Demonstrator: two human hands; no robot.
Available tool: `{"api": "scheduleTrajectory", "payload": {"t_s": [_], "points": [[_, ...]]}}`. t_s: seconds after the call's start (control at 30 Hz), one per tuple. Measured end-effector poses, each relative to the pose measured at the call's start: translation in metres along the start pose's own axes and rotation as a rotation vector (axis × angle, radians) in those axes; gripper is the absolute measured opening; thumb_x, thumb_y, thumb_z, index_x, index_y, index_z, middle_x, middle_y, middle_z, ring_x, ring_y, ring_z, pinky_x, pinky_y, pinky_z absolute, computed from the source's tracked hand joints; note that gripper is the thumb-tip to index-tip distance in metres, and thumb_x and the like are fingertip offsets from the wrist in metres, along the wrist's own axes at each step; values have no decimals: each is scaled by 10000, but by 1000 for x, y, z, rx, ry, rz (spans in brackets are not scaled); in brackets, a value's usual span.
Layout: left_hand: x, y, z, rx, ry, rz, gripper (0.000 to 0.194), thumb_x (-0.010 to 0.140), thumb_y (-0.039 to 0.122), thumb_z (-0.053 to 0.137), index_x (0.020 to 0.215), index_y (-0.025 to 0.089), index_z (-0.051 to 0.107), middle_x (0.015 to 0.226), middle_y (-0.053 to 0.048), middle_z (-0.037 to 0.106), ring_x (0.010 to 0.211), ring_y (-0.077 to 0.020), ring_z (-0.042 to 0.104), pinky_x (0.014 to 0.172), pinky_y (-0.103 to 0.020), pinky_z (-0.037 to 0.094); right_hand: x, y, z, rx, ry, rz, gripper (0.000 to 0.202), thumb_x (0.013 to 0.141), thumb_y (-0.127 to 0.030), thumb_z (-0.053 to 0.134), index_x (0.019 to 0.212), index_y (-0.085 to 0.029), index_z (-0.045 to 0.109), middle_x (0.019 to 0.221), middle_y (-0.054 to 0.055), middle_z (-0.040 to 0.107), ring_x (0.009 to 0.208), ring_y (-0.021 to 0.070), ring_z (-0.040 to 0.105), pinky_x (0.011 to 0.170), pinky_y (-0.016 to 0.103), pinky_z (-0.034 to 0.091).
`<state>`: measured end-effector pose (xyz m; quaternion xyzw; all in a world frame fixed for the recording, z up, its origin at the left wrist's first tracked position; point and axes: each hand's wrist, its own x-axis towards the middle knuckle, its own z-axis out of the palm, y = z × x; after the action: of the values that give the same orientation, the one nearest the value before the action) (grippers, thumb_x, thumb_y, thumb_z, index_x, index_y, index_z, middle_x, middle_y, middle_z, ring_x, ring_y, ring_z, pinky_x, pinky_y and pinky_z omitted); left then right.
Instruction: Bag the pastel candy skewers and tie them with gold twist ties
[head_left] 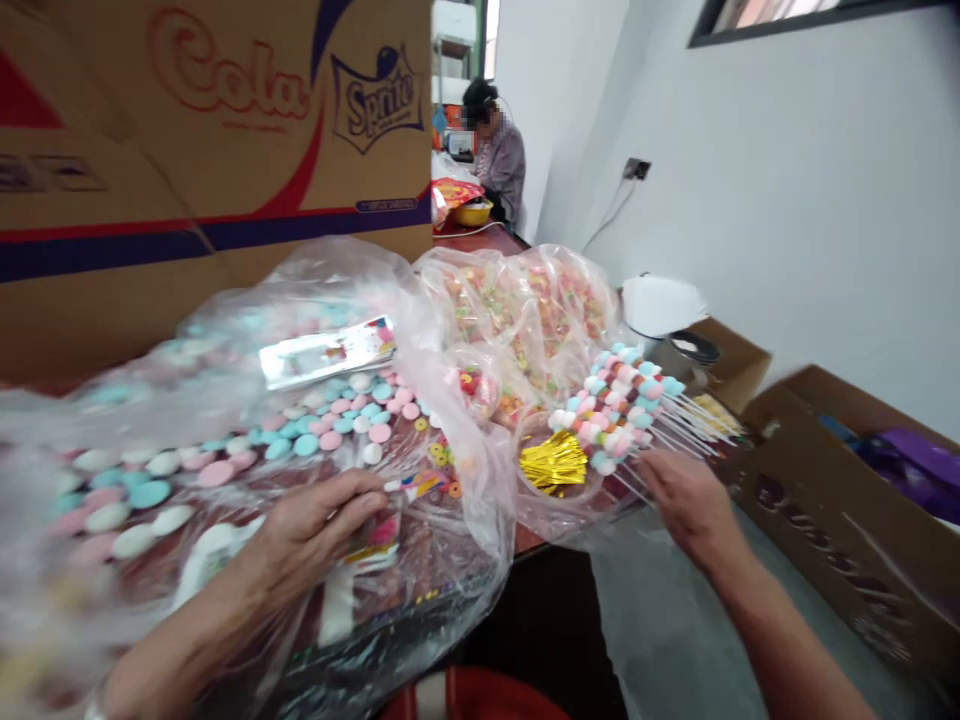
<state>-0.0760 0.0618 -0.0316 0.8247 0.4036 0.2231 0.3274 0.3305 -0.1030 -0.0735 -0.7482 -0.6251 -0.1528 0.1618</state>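
Observation:
My left hand (pixel 322 520) is closed, pinching a small printed wrapper (pixel 420 484) above the plastic sheet. My right hand (pixel 686 500) has its fingers together at the sticks of a pile of marshmallow skewers (pixel 619 400); its fingertips meet a thin stick at the pile's lower edge. Gold twist ties (pixel 553 463) fill a clear round container just left of that pile. Pink, blue and white candies (pixel 306 444) spread over the sheet beyond my left hand. A stack of printed wrappers (pixel 328 354) rests on the plastic above them.
A large cardboard box (pixel 225 130) stands at the back left. Clear bags of wrapped candies (pixel 525 300) lie in the middle. An open box (pixel 847 520) with purple contents is at the right. A person (pixel 504 155) sits at the table's far end.

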Motion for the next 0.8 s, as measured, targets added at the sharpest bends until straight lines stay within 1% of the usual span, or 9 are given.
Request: {"api": "scheduleTrajectory", "payload": {"t_s": [0.03,0.1,0.17,0.2,0.33,0.37,0.5,0.63,0.8], "points": [[-1,3,-2,5,-30,4,252,869,410,533,806,219,684,715,3,677,643,-160,602,624,-226,485,-3,4,-2,34,56,13,356,986,-319,371,869,-173,673,865,115,716,812,243,649,734,359,488],[-2,7,-5,0,-77,4,267,891,397,499,818,207,671,718,5,661,646,-149,584,621,-216,467,-4,7,-10,146,213,86,328,978,-386,428,1016,-182,682,960,103,728,872,246,669,783,368,509],[-1,10,-7,-12,-100,0,275,909,387,471,831,204,661,734,6,654,667,-144,579,631,-209,457,2,3,-20,251,293,84,291,963,-384,481,1066,-199,680,987,87,728,909,240,674,833,366,515],[0,10,-8,-18,-105,-2,279,915,385,462,832,204,656,739,7,650,675,-143,577,633,-207,454,6,-3,-26,298,299,48,272,958,-367,497,1070,-202,681,984,82,727,913,235,674,847,364,516],[4,8,-6,-31,-103,-11,303,916,404,450,777,203,629,714,12,624,665,-143,556,637,-212,450,34,-39,-38,368,235,-154,226,954,-275,507,1067,-200,689,932,70,726,867,221,662,843,380,514],[5,7,-6,-35,-106,-16,305,914,408,451,775,202,627,711,13,621,663,-144,555,635,-213,450,41,-48,-38,370,221,-190,225,955,-262,503,1061,-201,692,920,68,728,849,217,658,825,378,514],[4,6,-7,-59,-122,-48,308,921,410,453,783,197,628,738,8,625,682,-147,565,635,-219,453,58,-76,-38,442,184,-292,215,958,-232,498,1043,-216,695,921,55,725,877,203,653,859,372,492],[-3,6,-11,-77,-112,-97,318,939,417,446,785,193,612,730,9,603,680,-149,542,613,-223,442,65,-97,-38,511,163,-410,212,954,-198,498,1033,-202,695,832,44,703,791,184,608,791,356,474],[-8,7,-14,-99,-137,-101,373,956,437,413,768,186,615,724,4,602,689,-151,528,635,-234,439,67,-110,-35,492,130,-458,225,947,-187,494,1000,-190,713,781,42,688,733,176,572,753,361,447]]}}
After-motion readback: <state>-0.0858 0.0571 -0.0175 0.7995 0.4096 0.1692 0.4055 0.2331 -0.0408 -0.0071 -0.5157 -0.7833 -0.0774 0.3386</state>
